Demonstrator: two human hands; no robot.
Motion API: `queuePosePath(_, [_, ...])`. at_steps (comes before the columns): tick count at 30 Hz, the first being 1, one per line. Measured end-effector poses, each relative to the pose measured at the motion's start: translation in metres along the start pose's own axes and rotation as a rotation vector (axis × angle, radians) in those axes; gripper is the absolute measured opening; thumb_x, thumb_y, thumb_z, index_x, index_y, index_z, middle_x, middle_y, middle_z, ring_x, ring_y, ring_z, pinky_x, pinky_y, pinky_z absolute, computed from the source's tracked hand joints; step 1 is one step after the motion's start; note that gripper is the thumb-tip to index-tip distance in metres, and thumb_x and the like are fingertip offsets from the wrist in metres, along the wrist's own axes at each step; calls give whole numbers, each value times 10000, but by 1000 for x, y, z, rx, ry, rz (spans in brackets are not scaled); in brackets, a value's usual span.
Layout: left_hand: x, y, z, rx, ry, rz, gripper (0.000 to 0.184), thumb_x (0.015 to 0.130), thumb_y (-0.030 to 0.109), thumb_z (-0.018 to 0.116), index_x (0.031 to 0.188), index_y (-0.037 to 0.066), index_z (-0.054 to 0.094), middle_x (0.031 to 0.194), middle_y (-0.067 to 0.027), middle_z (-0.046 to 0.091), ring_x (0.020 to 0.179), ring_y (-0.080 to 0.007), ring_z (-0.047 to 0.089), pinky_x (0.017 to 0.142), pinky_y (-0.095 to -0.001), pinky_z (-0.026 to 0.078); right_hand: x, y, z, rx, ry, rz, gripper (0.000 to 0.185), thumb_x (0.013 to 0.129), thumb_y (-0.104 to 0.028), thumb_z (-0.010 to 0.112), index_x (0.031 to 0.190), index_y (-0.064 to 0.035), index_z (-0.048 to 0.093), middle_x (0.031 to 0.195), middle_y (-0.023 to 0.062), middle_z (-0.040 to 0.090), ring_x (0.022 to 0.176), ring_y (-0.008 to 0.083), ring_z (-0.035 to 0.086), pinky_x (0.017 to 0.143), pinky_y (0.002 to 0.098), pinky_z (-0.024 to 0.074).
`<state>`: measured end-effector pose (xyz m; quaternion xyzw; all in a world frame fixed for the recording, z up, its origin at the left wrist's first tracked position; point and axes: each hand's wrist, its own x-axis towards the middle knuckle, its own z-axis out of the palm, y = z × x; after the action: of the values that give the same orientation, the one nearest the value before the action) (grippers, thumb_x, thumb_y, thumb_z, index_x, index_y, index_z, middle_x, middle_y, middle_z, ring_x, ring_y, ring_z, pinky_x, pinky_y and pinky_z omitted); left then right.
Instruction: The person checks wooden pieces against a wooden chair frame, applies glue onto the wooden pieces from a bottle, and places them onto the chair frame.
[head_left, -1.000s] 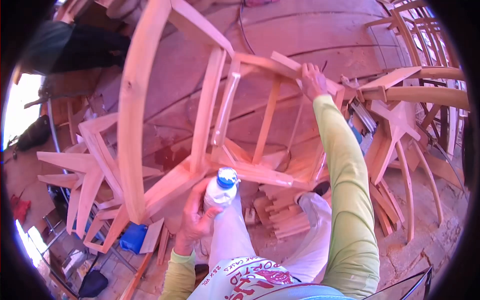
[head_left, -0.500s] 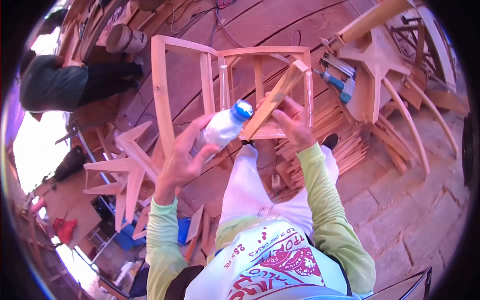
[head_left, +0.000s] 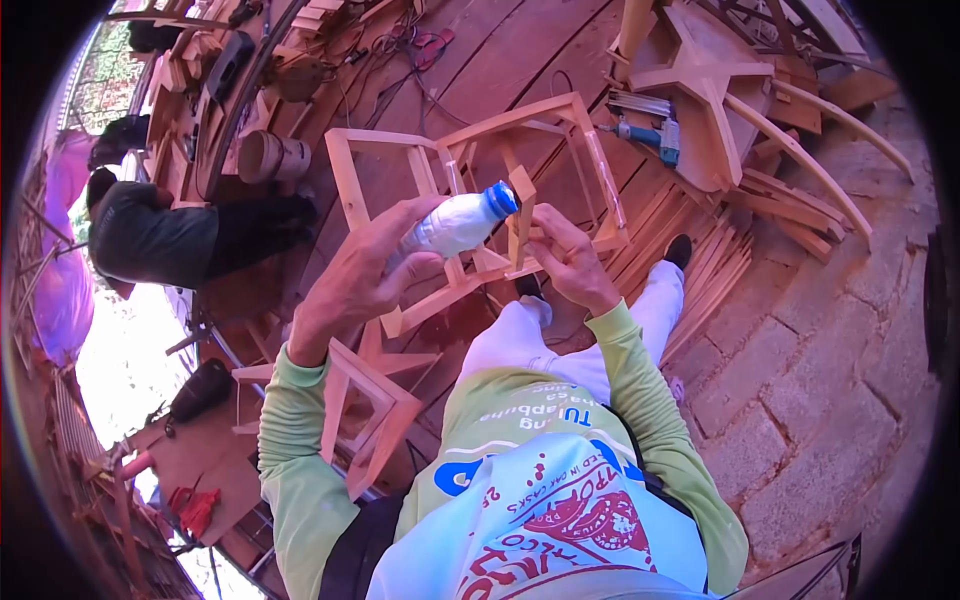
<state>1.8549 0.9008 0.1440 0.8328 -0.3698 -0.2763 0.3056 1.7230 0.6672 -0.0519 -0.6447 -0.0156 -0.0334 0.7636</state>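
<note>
My left hand (head_left: pixel 368 270) is wrapped round a clear plastic bottle (head_left: pixel 450 228) with white contents and a blue cap. The bottle lies tilted, its cap pointing right and close beside a short wooden piece (head_left: pixel 521 212); whether they touch I cannot tell. My right hand (head_left: pixel 572 262) grips that piece near its lower part, holding it roughly upright. Below both hands stands a bare wooden frame (head_left: pixel 342 185) of joined bars. White streaks run along its right-hand bar.
A blue power tool (head_left: pixel 655 138) lies at the upper right by star-shaped wooden parts (head_left: pixel 708 82). Wooden strips (head_left: pixel 700 285) are stacked beside my foot. Another star-shaped piece (head_left: pixel 375 410) sits at lower left. A bucket (head_left: pixel 272 157) and a bent-over person (head_left: pixel 150 235) are at upper left.
The wooden piece has turned from a long diagonal to a nearly upright, foreshortened position. The bottle has come level with its upper end. The view has shifted, so the surroundings appear displaced.
</note>
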Motion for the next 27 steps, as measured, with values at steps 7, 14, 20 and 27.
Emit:
queuePosePath(7, [-1, 16, -15, 96, -23, 63, 560, 995, 203, 728, 1490, 37, 523, 1251, -218, 687, 1101, -384, 681, 982, -438, 516, -8, -7, 2, -92, 48, -32, 536, 943, 164, 552, 1445, -21, 578, 1321, 105, 599, 1227, 214, 639, 1054, 300, 536])
queuePosePath(14, [-2, 27, -25, 182, -76, 59, 556, 1002, 226, 714, 1483, 27, 518, 1221, -239, 682, 1051, -407, 683, 940, -449, 527, -12, 0, 4, -23, -7, -7, 538, 948, 141, 608, 1461, -15, 569, 1393, 97, 556, 1316, 213, 593, 1085, 304, 512])
queuePosePath(20, [0, 28, -27, 229, -96, 107, 519, 997, 185, 690, 1464, 33, 521, 1177, -233, 668, 1055, -454, 668, 906, -488, 536, -14, 8, 8, 26, -12, -28, 563, 934, 162, 587, 1464, -26, 569, 1378, 105, 565, 1299, 216, 602, 1069, 309, 532])
queuePosePath(27, [-2, 33, -27, 299, -134, 105, 520, 1023, 265, 673, 1462, 27, 526, 1168, -239, 682, 1014, -457, 676, 877, -484, 541, -18, -2, 12, -31, -4, -47, 535, 929, 154, 596, 1440, -3, 579, 1323, 125, 610, 1203, 227, 652, 1023, 304, 551])
